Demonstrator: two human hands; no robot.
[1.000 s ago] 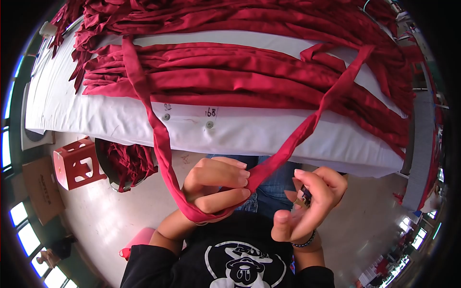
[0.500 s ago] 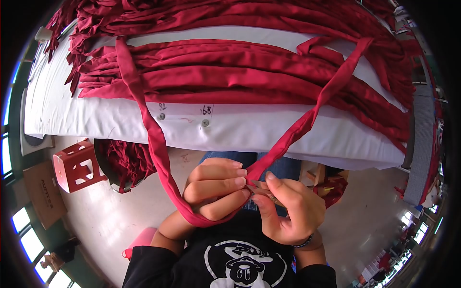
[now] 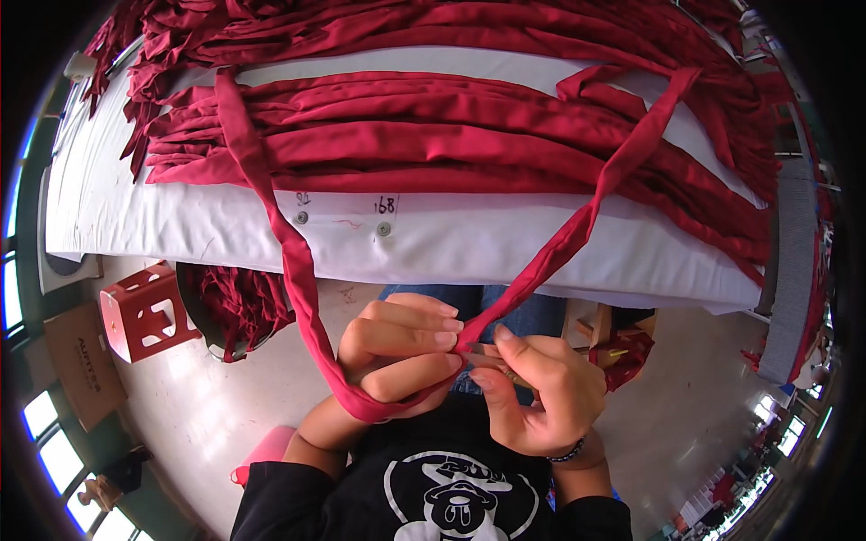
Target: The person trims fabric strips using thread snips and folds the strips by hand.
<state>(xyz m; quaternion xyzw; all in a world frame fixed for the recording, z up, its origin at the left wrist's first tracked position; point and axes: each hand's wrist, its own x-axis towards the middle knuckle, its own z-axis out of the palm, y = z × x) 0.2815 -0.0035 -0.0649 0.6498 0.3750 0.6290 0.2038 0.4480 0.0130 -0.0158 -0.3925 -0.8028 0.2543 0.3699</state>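
A long red fabric strip hangs in a loop from the table down to my lap. My left hand is closed on the strip, pinching it between thumb and fingers while its lower bend wraps under the hand. Close beside it, my right hand grips a small metal tool that looks like thread snips, between thumb and forefinger. The tool's tip lies at the pinched part of the strip; most of its body is hidden by my fingers.
A white-covered table carries a row of red strips, with a larger red pile behind. A red stool and a tub of red fabric stand at left. A cardboard box is farther left.
My right hand and the tool have shifted slightly, the tool's two points no longer spread as visibly. My left hand has moved slightly left, still holding the strip.
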